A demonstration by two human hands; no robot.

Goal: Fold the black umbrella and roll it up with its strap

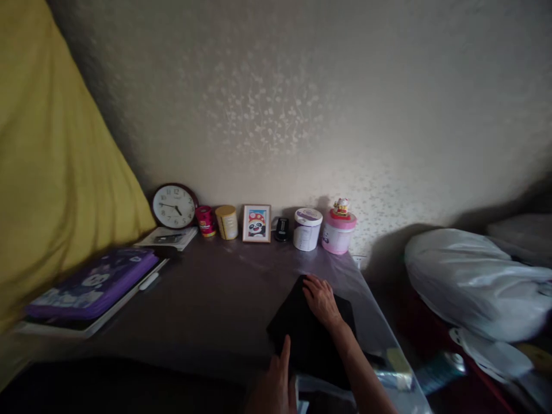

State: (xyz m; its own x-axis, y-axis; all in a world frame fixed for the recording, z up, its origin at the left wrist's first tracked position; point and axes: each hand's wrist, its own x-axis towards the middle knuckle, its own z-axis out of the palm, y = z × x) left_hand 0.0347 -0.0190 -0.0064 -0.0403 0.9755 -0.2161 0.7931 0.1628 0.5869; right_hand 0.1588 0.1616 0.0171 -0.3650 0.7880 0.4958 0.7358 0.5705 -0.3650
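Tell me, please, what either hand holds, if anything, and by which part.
The right hand rests atop the far part of the black item, without visible grip; whether the left hand holds anything cannot be told.

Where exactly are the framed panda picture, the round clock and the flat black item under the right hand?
Framed panda picture [257,224]: head view, middle of the print.
Round clock [174,206]: head view, centre of the dial.
Flat black item [313,345]: head view, uncovered middle.

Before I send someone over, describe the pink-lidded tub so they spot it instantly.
Find the table against the patterned wall, and follow the row along its back edge to the right end. The pink-lidded tub stands there, just right of a white tub. It alone carries a lucky cat figurine.
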